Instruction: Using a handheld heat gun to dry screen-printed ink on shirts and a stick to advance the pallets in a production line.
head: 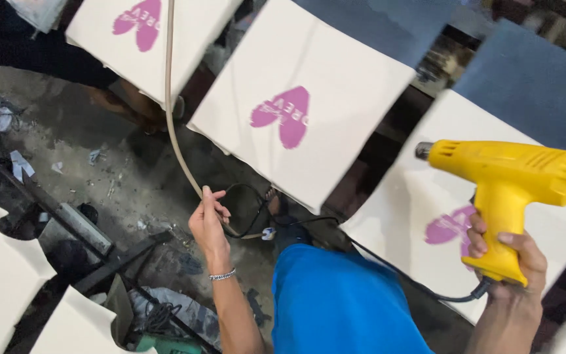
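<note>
The right hand (509, 259) is clamped around the handle of a yellow heat gun (509, 190), its nozzle pointing left over a white panel (401, 210) printed with a purple heart (450, 226). The left hand (207, 223) pinches the beige cord (169, 98); holding it clear of the prints seems wise.

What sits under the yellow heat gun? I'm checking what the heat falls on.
Under the yellow heat gun lies a white panel with a purple print; the right hand covers part of it.

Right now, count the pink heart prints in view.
3. One on the top-left white sheet, one on the middle sheet, one partly hidden behind the yellow heat gun in the right hand. Others may be hidden.
</note>
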